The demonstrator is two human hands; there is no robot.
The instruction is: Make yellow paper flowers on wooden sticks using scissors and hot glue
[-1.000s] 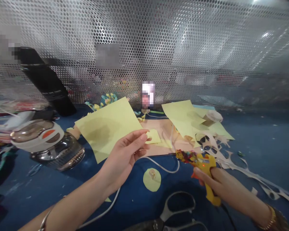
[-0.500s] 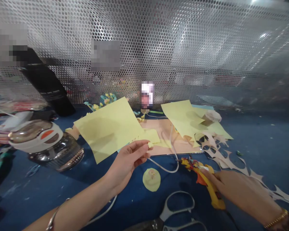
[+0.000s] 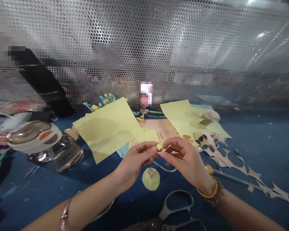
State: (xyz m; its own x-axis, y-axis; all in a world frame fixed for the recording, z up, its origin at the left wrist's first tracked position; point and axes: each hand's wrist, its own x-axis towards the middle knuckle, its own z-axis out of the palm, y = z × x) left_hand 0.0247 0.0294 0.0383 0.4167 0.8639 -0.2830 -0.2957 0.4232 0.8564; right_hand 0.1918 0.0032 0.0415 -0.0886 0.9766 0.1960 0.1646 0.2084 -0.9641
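- Head view, my only feed: small yellow piece (image 3: 159,146) is up off the table, between left hand (image 3: 136,158) and right hand (image 3: 185,161), a bit beyond the yellow disc (image 3: 151,184)
- Left thumb and forefinger pinch the piece; the other fingers curl in under them
- Right thumb and forefinger sit at its other side, tips apart; I can't tell whether they press on it
- Done, as I read it: disc cut round, with a pale bit (image 3: 151,173) on its face; pale scraps (image 3: 230,159) show curved cut-outs
- Remaining, as I read it: piece is in the fingers, not on the disc, so I'd log this as partway; left yellow sheet (image 3: 106,128) and right yellow sheet (image 3: 179,115) look mostly uncut
- Scissors (image 3: 165,212) lie near me, untouched
- Piece's direction: seems to lie crosswise, hand to hand; too small and covered for me to fix its long axis or front end
- Disc lies flat, roughly round, no clear long axis
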